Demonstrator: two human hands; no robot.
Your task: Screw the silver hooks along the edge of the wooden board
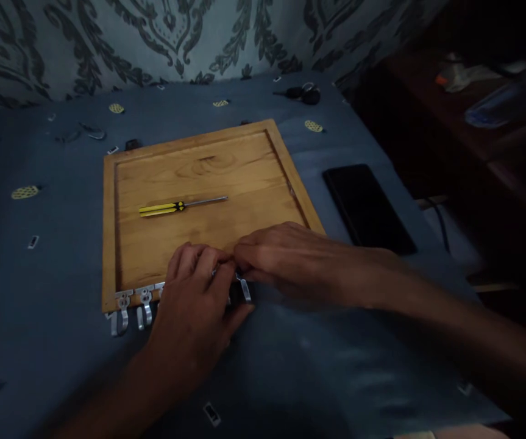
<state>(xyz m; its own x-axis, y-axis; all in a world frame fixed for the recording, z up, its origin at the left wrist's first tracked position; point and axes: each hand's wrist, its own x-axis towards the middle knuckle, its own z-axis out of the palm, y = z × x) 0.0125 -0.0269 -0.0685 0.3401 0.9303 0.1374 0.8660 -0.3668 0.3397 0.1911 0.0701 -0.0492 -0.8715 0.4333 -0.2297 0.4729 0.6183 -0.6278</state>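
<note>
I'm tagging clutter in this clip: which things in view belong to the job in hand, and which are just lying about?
Seemingly in the job:
Metal hooks, at the left hand
Wooden board, hooks along its near edge
Screwdriver, lying on the board, probably the tool

Apparently just lying about:
Black phone, right of the board
Small dark object beyond the board, unclear

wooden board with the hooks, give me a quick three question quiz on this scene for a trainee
1. Name the tool lying on the wooden board.
2. True or false: the black phone lies apart from the board, on the picture's right.
3. The left hand and right hand are by the metal hooks, set along the board's: (a) far edge, (b) edge nearest the person, (c) left edge.

Key:
1. A yellow-and-black screwdriver.
2. True.
3. (b)
</note>
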